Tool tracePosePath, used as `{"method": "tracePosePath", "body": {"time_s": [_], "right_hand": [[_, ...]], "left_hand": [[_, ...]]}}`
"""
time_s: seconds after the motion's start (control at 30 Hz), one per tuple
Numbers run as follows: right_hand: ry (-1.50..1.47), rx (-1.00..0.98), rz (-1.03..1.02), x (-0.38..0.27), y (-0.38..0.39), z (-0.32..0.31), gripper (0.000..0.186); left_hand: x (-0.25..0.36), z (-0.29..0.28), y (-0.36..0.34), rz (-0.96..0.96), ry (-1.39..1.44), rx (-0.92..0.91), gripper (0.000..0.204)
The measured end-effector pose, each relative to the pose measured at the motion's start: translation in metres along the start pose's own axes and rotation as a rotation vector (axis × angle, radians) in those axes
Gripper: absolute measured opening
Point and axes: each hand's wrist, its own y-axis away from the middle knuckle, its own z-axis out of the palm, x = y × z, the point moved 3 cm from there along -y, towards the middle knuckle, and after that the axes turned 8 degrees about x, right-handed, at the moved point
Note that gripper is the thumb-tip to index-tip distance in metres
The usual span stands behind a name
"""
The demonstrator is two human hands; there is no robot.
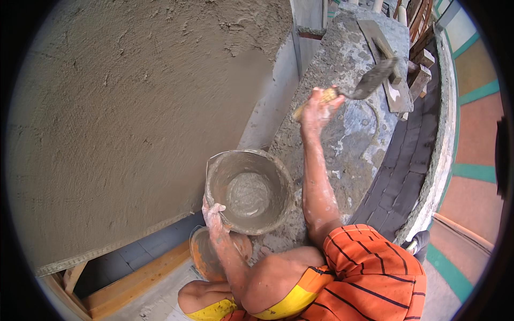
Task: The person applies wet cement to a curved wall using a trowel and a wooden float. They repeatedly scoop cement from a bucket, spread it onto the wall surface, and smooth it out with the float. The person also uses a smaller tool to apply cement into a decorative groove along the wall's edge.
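My right hand is closed round the yellowish handle of a trowel, held out ahead over the mortar-smeared slab. The dark blade is blurred and points to the right. Low at centre, my left hand grips the rim of a bucket on its left side. The bucket is tilted toward me, its walls coated grey. Wet mortar lies in its bottom. Along the left rises a wall covered with grey plaster, smoother low down and rough near the top.
Beneath my left forearm sits an orange-stained bucket. A wooden float and a flat board lie on the slab. Wood offcuts are stacked at the far right. A timber beam runs below the plastered wall.
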Motion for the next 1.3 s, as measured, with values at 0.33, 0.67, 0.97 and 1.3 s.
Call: {"method": "tracePosePath", "body": {"time_s": [0.33,0.67,0.97,1.3], "right_hand": [[1.048,-1.457,-0.187,-0.051,0.065,-0.094,0.031],[1.765,-1.912,-1.121,0.008,0.08,-0.069,0.025],[1.278,-2.172,-0.137,0.054,0.113,-0.141,0.031],[1.0,-1.747,0.437,0.027,0.115,-0.154,0.062]], "left_hand": [[0.027,0.065,0.014,0.052,-0.018,-0.057,0.064],[0.019,0.112,0.04,0.137,-0.138,-0.274,0.069],[0.01,0.095,0.035,-0.031,0.048,-0.243,0.078],[0.026,0.074,0.018,0.062,0.041,-0.086,0.07]]}}
